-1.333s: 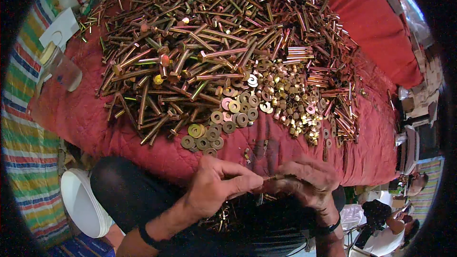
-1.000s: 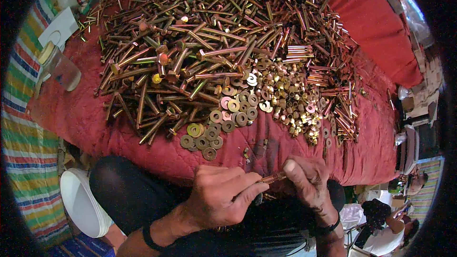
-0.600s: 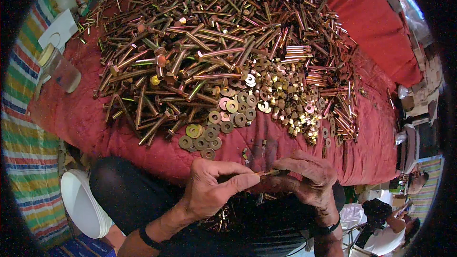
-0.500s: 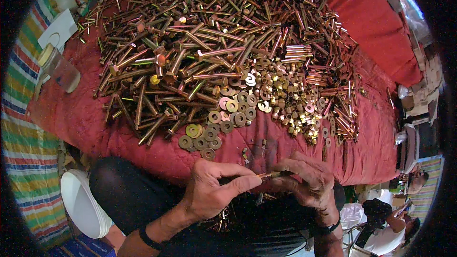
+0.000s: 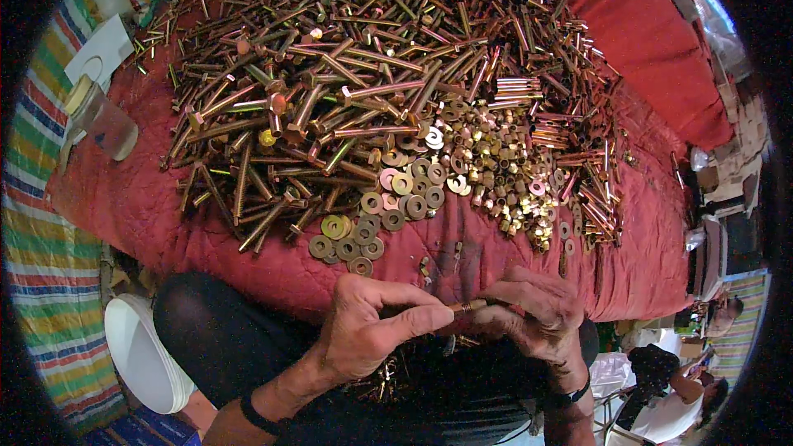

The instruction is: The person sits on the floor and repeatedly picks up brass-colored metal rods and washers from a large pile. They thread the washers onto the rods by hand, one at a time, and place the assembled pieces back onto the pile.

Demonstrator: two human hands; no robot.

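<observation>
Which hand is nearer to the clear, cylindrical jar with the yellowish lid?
Left. The left hand is lower and to the right of the jar; the right hand is farther right.

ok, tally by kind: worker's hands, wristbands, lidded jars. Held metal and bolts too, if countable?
Worker's left hand and right hand, bare: 2
Black wristbands: 2
Clear jar with a tan lid: 1
Total: 5
Not countable: coppery threaded metal between the hands, number unclear; gold-brown hex-headed bolts, overlapping too densely.
</observation>
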